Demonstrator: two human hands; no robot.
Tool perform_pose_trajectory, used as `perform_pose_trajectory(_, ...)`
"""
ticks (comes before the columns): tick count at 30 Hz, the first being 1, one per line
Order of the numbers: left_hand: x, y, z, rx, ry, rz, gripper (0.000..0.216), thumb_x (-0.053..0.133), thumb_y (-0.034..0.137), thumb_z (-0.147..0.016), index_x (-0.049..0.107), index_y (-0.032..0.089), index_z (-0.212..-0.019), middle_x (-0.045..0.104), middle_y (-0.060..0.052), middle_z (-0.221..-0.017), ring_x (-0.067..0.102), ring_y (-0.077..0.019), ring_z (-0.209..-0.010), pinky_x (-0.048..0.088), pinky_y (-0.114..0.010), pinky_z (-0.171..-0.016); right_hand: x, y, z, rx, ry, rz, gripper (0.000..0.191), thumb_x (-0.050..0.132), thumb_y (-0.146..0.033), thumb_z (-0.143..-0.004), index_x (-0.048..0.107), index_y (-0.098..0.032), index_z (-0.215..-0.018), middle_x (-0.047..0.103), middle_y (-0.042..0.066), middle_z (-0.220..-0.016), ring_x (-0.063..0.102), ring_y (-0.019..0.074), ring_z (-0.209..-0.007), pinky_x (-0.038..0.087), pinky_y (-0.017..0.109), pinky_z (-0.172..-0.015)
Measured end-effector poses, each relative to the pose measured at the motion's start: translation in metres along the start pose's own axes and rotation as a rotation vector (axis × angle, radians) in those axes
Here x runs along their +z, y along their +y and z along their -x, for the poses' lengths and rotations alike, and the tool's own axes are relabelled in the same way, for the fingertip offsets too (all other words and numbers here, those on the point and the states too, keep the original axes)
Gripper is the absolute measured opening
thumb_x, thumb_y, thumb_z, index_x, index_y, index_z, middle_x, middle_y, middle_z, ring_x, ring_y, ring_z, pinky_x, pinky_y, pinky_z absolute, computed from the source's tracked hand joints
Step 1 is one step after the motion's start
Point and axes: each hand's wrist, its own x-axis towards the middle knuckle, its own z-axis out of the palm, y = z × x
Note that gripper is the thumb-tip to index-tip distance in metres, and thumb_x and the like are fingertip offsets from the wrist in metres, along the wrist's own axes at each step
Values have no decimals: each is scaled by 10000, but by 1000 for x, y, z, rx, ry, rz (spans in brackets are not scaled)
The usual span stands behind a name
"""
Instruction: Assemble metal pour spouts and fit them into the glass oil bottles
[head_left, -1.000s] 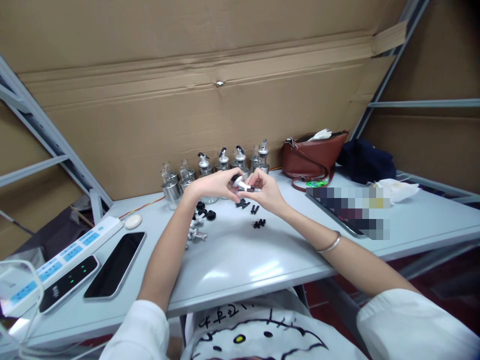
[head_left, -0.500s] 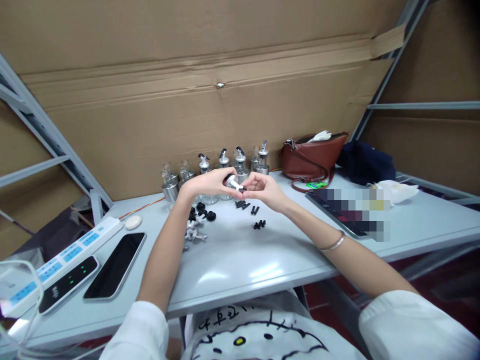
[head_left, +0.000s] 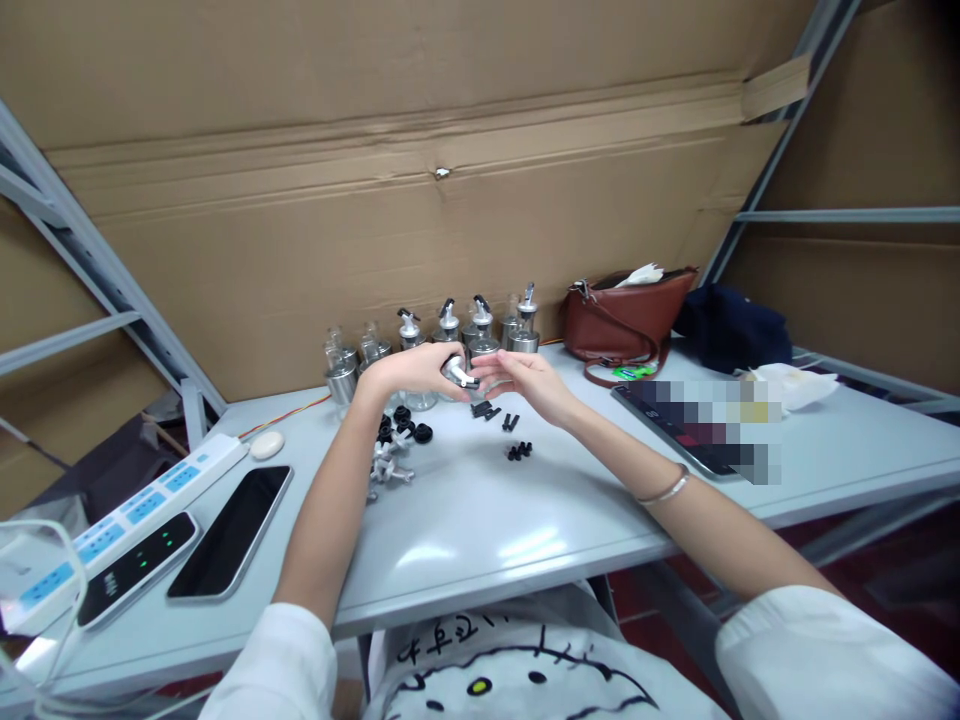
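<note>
Over the middle of the table, my left hand (head_left: 414,368) is closed around a silver pour spout (head_left: 459,372) with a black tip pointing right. My right hand (head_left: 534,385) is just right of that tip, its fingers stretched and apart; contact with the tip is hard to tell. Below my left hand lie black round stoppers (head_left: 423,433) and a heap of silver spout pieces (head_left: 391,472). Small black caps (head_left: 519,452) and short black strips (head_left: 511,422) lie below my right hand. Behind both hands stand several glass-and-steel bottles (head_left: 343,385), some topped with spouts.
At the left are a power strip (head_left: 142,508), a phone (head_left: 232,535), a black device with green lights (head_left: 139,568) and a white round object (head_left: 266,445). A brown handbag (head_left: 626,315), a dark cloth (head_left: 735,328) and a flat dark device (head_left: 667,425) occupy the right. Cardboard (head_left: 375,240) rises behind.
My right hand has loosened from the spout's tip and its fingers have straightened. The spout in my left hand has tilted, its black tip now plainly visible.
</note>
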Motion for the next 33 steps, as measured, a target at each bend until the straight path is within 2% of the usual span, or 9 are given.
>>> perform_pose_trajectory(3, 1, -3, 0, -67, -9, -43, 522, 640, 531, -634, 545, 195, -1021, 611, -41, -954, 551, -209, -830, 373, -270, -660, -1, 2, -2, -29, 83, 126, 421, 622, -573, -738, 723, -174, -826, 672, 94, -1012, 620, 187, -858, 536, 297, -674)
perform_pose_trajectory(6, 0, -5, 0, -95, 9, -21, 579, 636, 575, -626, 534, 189, -1045, 619, -57, -1004, 575, -224, -861, 388, -272, -677, -2, 4, -3, -151, 180, 256, 315, 700, -490, -674, 690, -176, -690, 597, 85, -1080, 564, 214, -973, 521, 297, -713)
perform_pose_trajectory(9, 0, -6, 1, -116, -9, 51, 601, 636, 599, -634, 497, 188, -1050, 625, -46, -935, 606, -194, -723, 392, -266, -607, -3, 5, -4, -216, 246, 275, 352, 804, -363, -537, 650, -203, -810, 540, 60, -1072, 544, 211, -965, 514, 289, -678)
perform_pose_trajectory(12, 0, -6, 1, -112, -12, 80, 580, 656, 586, -635, 473, 200, -1026, 626, -11, -824, 608, -173, -638, 395, -259, -582, -2, 6, -4, -132, 164, 243, 447, 787, -338, -561, 620, -217, -957, 548, 51, -1055, 556, 190, -908, 510, 301, -686)
perform_pose_trajectory(16, 7, -1, -4, -67, 21, 98, 511, 663, 575, -638, 470, 206, -933, 610, 11, -772, 602, -152, -574, 398, -247, -555, 1, 8, -3, -15, 68, 229, 322, 726, -408, -638, 657, -172, -846, 595, 60, -981, 571, 189, -859, 504, 328, -716)
perform_pose_trajectory(22, 17, 11, -10, 3, 86, 75, 354, 541, 535, -753, 464, 190, -746, 543, 30, -604, 544, -134, -445, 351, -248, -494, 1, 12, -4, 13, 79, 199, 355, 744, -455, -622, 660, -156, -795, 646, 24, -746, 597, 170, -733, 496, 327, -713)
perform_pose_trajectory(27, 13, 8, -10, 55, 80, 72, 338, 478, 517, -809, 470, 192, -718, 502, 39, -454, 555, -163, -504, 366, -260, -578, 1, 7, -4, -16, 67, 165, 377, 764, -466, -593, 656, -173, -803, 671, 18, -775, 610, 167, -727, 505, 310, -677)
perform_pose_trajectory(29, 12, 7, -10, 59, 58, 113, 336, 498, 525, -798, 480, 194, -749, 543, 30, -496, 579, -171, -557, 376, -263, -600, 1, 4, -4, -31, 54, 152, 371, 767, -477, -589, 653, -181, -782, 673, 7, -726, 614, 159, -691, 503, 306, -672)
perform_pose_trajectory(33, 14, 6, -10, 45, -80, 218, 366, 611, 521, -709, 487, 191, -807, 621, 3, -779, 606, -146, -601, 396, -252, -582, 0, -3, 0, -41, 22, 175, 365, 757, -519, -593, 641, -184, -676, 655, 0, -591, 603, 151, -584, 497, 308, -643)
